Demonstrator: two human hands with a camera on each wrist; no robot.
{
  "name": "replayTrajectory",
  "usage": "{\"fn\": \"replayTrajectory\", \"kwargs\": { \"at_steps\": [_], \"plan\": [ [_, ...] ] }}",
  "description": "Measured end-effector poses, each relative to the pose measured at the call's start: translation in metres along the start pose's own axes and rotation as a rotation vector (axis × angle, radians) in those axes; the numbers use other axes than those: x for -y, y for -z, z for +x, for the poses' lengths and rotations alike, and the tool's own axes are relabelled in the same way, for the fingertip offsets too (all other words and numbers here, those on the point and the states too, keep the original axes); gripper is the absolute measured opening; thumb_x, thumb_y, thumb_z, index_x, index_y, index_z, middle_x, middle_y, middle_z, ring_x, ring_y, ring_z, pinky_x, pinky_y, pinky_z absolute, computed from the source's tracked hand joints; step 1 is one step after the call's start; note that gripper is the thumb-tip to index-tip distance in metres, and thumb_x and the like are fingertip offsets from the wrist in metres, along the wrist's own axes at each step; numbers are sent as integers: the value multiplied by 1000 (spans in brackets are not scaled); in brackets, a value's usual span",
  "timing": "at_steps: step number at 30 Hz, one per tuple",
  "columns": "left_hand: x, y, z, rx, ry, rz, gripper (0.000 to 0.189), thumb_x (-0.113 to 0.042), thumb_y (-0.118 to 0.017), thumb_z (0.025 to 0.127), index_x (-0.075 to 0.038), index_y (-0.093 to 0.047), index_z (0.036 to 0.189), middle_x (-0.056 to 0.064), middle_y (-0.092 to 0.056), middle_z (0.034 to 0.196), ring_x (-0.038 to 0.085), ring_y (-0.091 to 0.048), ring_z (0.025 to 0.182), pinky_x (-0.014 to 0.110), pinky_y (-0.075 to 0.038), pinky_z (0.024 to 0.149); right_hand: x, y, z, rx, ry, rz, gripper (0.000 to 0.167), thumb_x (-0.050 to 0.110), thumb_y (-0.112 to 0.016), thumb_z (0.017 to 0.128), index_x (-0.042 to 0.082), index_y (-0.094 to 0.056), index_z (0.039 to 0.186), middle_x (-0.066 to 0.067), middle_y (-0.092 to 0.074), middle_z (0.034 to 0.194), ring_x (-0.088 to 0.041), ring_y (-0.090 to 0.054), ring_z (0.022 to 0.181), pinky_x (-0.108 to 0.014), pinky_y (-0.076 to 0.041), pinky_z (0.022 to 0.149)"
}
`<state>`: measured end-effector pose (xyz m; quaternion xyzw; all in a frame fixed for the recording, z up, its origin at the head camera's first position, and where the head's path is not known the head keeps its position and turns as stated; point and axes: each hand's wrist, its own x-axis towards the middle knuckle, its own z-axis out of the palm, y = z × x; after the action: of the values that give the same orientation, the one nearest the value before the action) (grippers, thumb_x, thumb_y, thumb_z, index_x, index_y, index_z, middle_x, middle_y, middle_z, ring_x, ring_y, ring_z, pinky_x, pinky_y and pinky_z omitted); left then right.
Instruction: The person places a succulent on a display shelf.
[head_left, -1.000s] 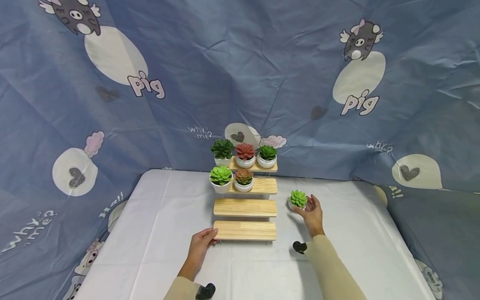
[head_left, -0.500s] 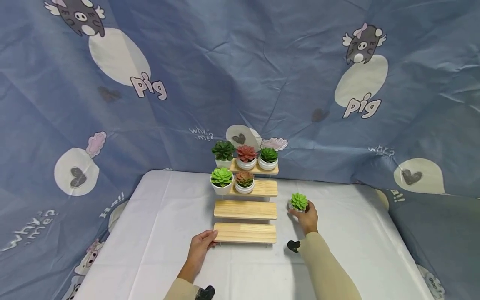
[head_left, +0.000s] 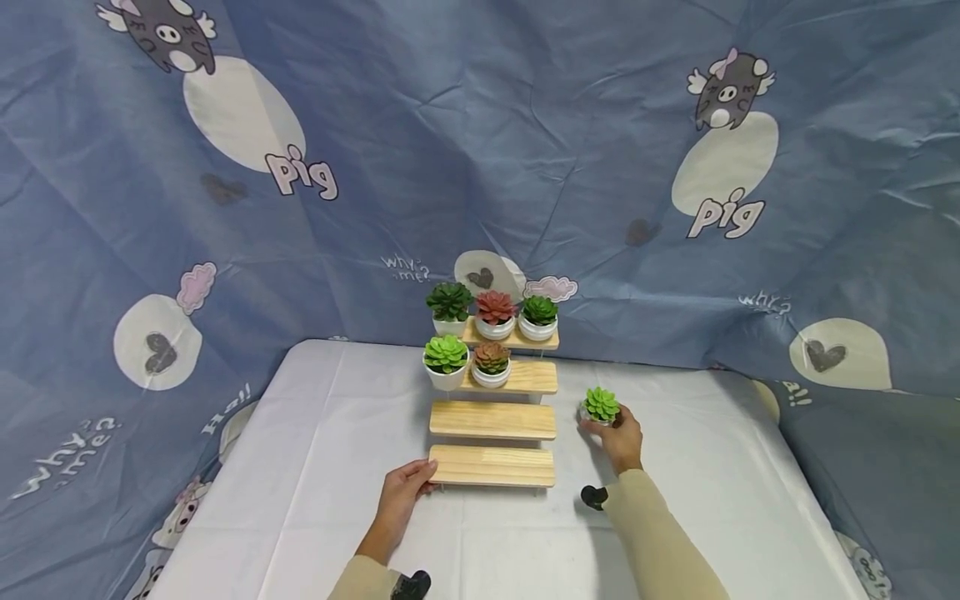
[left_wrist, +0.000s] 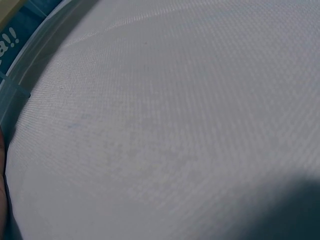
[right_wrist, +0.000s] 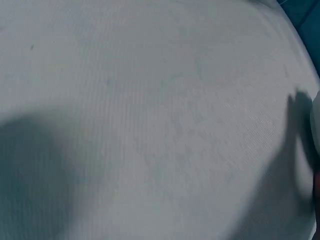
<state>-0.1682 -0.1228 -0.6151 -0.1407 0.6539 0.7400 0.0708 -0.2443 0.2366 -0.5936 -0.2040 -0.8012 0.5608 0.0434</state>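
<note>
In the head view, my right hand (head_left: pixel 622 440) grips a small bright-green potted succulent (head_left: pixel 602 403) from its right side, to the right of a four-tier wooden display stand (head_left: pixel 491 465). Its white pot is mostly hidden by the fingers; a sliver of white pot (right_wrist: pixel 316 122) shows at the right wrist view's edge. My left hand (head_left: pixel 397 504) pinches the left end of the lowest tier, thumb on top. The top tier bears a dark-green, a red and a green succulent. On the tier below, a light-green succulent (head_left: pixel 446 356) stands left of a brownish-red one (head_left: pixel 492 358).
A white cloth (head_left: pixel 337 433) covers the table. The two lower tiers are bare wood on transparent supports. Behind and beside the table hangs a blue curtain (head_left: pixel 525 167) printed with cartoon pigs. Dark camera mounts (head_left: pixel 594 497) stick out from both wrists.
My right hand's fingers, more spread beside the pot a second ago, have drawn in around it. The left hand keeps its hold on the lowest tier. The head view has shifted slightly.
</note>
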Motion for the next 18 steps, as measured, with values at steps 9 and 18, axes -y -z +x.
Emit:
{"fn": "replayTrajectory", "kwargs": {
  "at_steps": [9, 18],
  "plan": [
    [-1, -1, 1, -7, -5, -3, 40, -19, -68, 91, 14, -61, 110, 1, -66, 81, 9, -60, 71, 21, -52, 66, 3, 16, -3, 31, 18, 33, 70, 13, -79, 79, 0, -44, 138, -20, -51, 127, -27, -48, 111, -35, -43, 88],
    [-1, -2, 0, -11, 6, -3, 42, -20, -68, 91, 15, -61, 112, 1, -66, 81, 9, -59, 70, 21, -51, 66, 13, 20, -9, 56, 68, 29, 69, 17, -83, 76, 2, -50, 135, -15, -56, 122, -17, -50, 99, -18, -44, 74]
  ]
}}
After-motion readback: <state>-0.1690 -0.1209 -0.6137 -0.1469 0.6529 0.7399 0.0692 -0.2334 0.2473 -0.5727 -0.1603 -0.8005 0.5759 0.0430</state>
